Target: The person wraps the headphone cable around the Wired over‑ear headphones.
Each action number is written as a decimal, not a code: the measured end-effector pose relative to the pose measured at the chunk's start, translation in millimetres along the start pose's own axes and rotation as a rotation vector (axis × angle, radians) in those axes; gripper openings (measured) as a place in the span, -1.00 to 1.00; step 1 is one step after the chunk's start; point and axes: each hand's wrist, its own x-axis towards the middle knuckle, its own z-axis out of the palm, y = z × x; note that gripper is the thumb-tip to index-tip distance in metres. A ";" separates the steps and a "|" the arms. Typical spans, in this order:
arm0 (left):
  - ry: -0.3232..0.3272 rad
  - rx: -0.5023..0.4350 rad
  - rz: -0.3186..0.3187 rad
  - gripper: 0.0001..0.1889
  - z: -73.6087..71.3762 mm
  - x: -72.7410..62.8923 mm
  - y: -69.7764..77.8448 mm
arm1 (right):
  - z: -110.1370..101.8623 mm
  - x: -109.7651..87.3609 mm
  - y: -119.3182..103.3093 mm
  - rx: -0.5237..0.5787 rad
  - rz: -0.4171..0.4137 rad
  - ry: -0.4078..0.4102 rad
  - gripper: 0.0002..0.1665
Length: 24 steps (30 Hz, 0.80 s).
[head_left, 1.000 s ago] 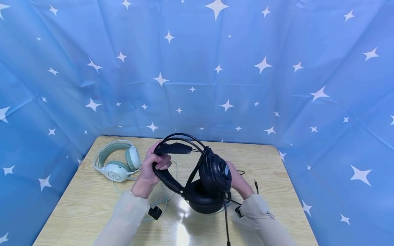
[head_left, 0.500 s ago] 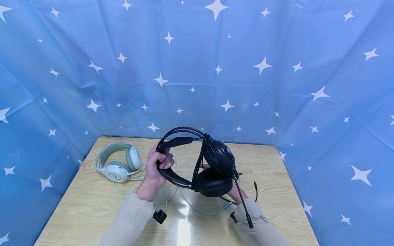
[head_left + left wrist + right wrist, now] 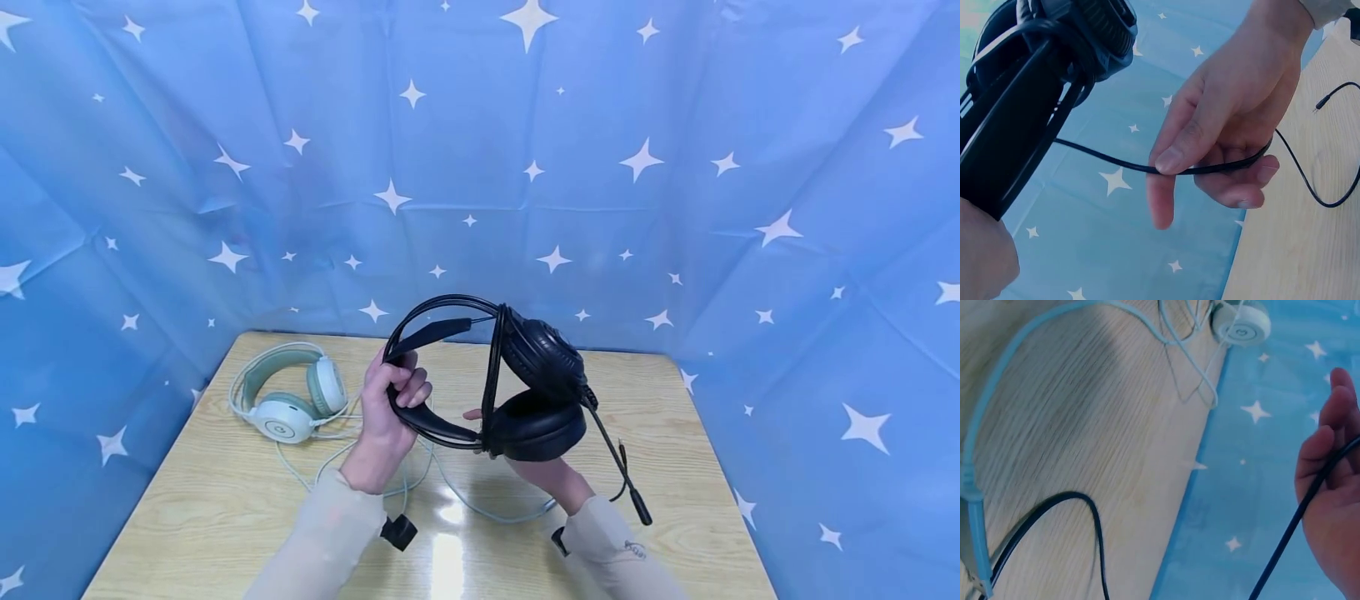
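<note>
My left hand [image 3: 386, 421] grips the padded headband of a black headset [image 3: 543, 358], holding it up over the table with the ear cups toward the right. Its microphone boom [image 3: 618, 467] slants down to the right. Strands of black cable [image 3: 492, 379] run across the headset beside the ear cups. Partly hidden under the lower cup is my right hand [image 3: 543, 475]. The left wrist view shows its thumb and index finger pinching the headset's cable [image 3: 1104, 157], which also passes over the other, curled fingers. In the right wrist view that cable [image 3: 1297, 519] crosses the palm.
White-and-green headphones [image 3: 281, 417] lie at the table's left, their pale cable [image 3: 487, 510] looping across the middle. The black cable's plug end [image 3: 1321, 103] lies on the wooden table [image 3: 660, 533]. A blue star-patterned curtain [image 3: 480, 150] surrounds the table.
The headset has risen and turned, swinging its microphone from pointing down to slanting right. My right hand has moved from beyond the right ear cup to beneath the lower one.
</note>
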 end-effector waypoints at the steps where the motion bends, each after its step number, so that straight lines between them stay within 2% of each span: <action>1: 0.013 0.004 0.007 -0.74 1.7 0.0 -0.3 | 1.9 0.2 -1.4 -0.007 0.034 -0.014 -0.55; 4: 0.044 0.030 0.034 -0.76 6.0 -0.1 -1.0 | 6.5 -1.0 -6.3 -0.028 0.142 -0.072 -0.62; 8: 0.074 0.071 0.081 -0.77 7.7 0.6 -1.5 | 9.8 -3.0 -16.1 -0.221 0.181 -0.099 -0.75; 13: 0.103 0.128 0.126 -0.79 5.3 1.4 -2.4 | 14.7 -1.2 -26.2 -0.375 0.215 -0.121 -0.67; 20: 0.126 0.192 0.173 -0.80 1.9 0.6 -3.3 | 20.9 0.3 -36.5 -0.399 0.277 -0.174 -0.63; 24: 0.145 0.224 0.195 -0.80 2.2 -0.4 -2.6 | 23.8 -0.1 -39.1 -0.385 0.253 -0.168 -0.64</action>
